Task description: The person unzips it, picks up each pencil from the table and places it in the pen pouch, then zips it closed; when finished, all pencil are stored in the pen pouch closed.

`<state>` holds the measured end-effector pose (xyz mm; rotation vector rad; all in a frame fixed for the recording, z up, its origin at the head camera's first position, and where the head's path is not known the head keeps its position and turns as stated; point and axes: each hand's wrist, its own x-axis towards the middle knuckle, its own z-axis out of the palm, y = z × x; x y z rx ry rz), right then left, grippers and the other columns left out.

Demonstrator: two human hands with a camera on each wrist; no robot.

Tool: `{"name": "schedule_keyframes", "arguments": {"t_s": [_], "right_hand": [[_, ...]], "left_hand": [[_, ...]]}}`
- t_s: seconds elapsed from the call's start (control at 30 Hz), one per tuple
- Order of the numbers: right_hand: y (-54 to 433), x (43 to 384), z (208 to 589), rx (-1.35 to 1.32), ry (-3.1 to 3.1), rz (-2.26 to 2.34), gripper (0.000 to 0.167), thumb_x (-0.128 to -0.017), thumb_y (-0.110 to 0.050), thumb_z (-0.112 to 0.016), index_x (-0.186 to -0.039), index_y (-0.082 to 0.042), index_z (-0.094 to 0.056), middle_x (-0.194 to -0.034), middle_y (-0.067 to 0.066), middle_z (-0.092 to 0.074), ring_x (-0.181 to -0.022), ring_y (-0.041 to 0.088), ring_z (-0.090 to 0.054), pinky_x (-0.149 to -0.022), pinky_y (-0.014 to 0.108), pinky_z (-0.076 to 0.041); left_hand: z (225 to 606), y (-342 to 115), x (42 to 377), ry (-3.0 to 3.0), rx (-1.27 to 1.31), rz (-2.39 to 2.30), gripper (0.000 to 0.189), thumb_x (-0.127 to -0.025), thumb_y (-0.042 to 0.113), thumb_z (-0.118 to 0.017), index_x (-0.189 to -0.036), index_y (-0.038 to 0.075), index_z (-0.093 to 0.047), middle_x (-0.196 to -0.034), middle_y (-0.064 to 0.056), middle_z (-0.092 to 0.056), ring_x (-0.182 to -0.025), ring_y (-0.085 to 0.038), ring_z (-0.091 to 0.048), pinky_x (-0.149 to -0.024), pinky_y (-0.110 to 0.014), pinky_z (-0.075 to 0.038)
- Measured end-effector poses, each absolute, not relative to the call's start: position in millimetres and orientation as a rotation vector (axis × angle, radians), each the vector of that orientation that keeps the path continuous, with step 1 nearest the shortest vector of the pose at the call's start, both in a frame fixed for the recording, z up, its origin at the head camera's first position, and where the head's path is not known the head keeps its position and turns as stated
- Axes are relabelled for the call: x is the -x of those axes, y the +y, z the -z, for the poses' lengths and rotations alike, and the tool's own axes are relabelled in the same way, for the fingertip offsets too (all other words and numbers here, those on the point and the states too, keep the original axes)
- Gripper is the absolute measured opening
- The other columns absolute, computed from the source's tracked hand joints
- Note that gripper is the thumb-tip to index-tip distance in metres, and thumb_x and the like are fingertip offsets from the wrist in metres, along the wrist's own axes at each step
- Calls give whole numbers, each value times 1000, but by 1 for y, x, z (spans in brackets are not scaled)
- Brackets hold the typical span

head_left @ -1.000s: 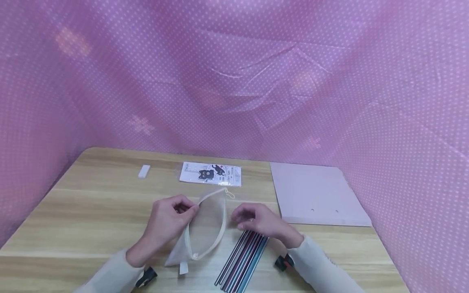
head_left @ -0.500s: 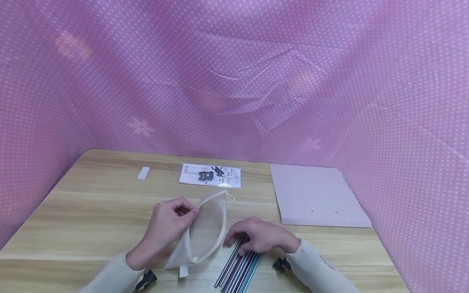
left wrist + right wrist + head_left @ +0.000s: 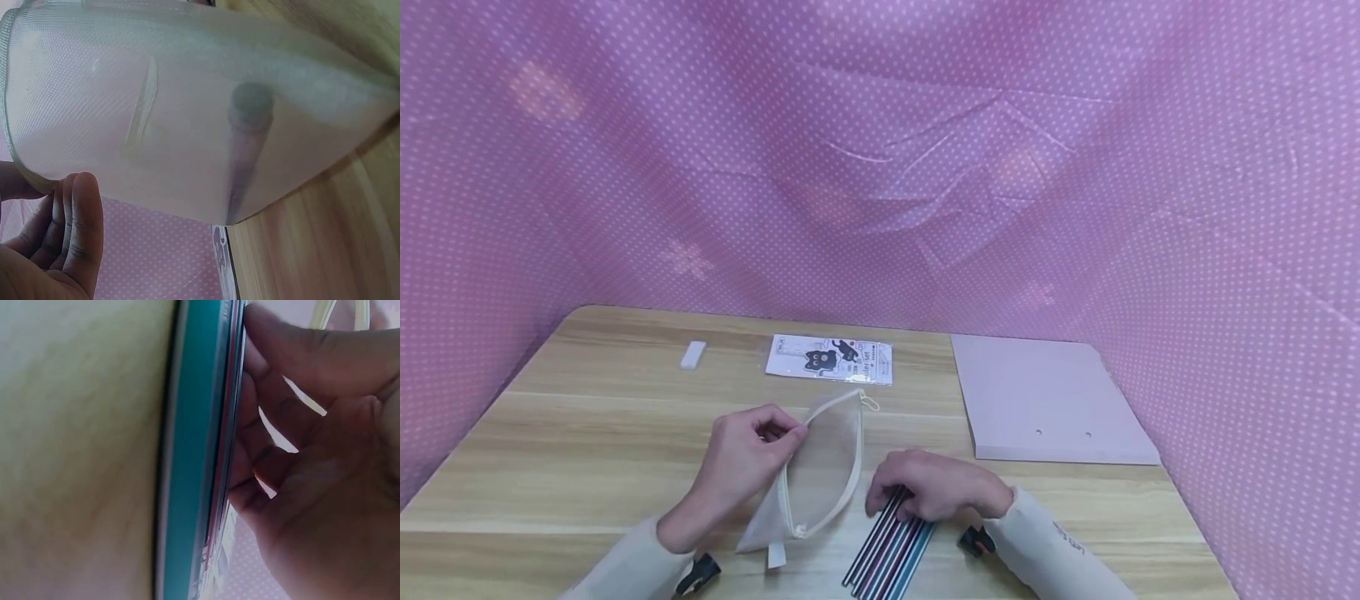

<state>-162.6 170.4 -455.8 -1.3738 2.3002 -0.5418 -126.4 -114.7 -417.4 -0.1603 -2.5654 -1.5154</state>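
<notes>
My left hand (image 3: 748, 454) pinches the edge of a translucent mesh zipper pouch (image 3: 823, 475), whose mouth gapes toward me. In the left wrist view, thumb and fingertips hold the pouch (image 3: 181, 125) by its rim. A dark-ended, stick-like shape (image 3: 250, 119) shows through the mesh; I cannot tell whether it lies inside or behind. To the right of the pouch lies a bundle of slender pencils (image 3: 891, 554), teal, dark and reddish. My right hand (image 3: 936, 483) grips their far ends, fingers on the left side and thumb near the top. The right wrist view shows a teal pencil (image 3: 194, 437) closest.
Behind the pouch lies a packaged ruler set (image 3: 829, 359) with black cat drawings. A white eraser-like block (image 3: 693, 355) sits at the back left. A pale pink folder or board (image 3: 1052, 400) with two small holes lies at the right. Pink dotted cloth (image 3: 880, 167) surrounds the table.
My right hand has come down from above the pencils' far ends and closed round them. The pencils have drawn slightly closer together. My left hand and the pouch have stayed in place.
</notes>
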Motion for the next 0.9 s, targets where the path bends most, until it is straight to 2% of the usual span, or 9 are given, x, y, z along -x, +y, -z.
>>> {"name": "schedule_keyframes", "arguments": {"t_s": [0.3, 0.53, 0.9], "right_hand": [[168, 164, 457, 1455, 2288, 535, 45, -77, 8, -67, -108, -24, -74, -104, -16, -72, -101, -2, -56, -95, 14, -45], [167, 164, 456, 1466, 2276, 536, 38, -79, 6, -68, -103, -24, -75, -103, -15, -71, -101, -2, -56, -94, 14, -46], [167, 164, 457, 1449, 2280, 542, 40, -77, 8, -65, -99, -24, -74, -97, -17, -71, -98, -3, -56, -92, 13, -46]], "left_hand": [[419, -115, 127, -2572, 165, 1509, 5, -84, 15, -81, -82, 16, -76, -71, 3, -72, -62, -7, -60, -59, -20, -51], [419, -114, 127, -2580, 155, 1490, 9, -84, 16, -81, -79, 19, -75, -70, 4, -72, -63, -7, -60, -59, -19, -50], [421, -115, 128, -2581, 160, 1498, 8, -84, 18, -82, -80, 18, -75, -71, 4, -72, -62, -7, -60, -59, -20, -51]]}}
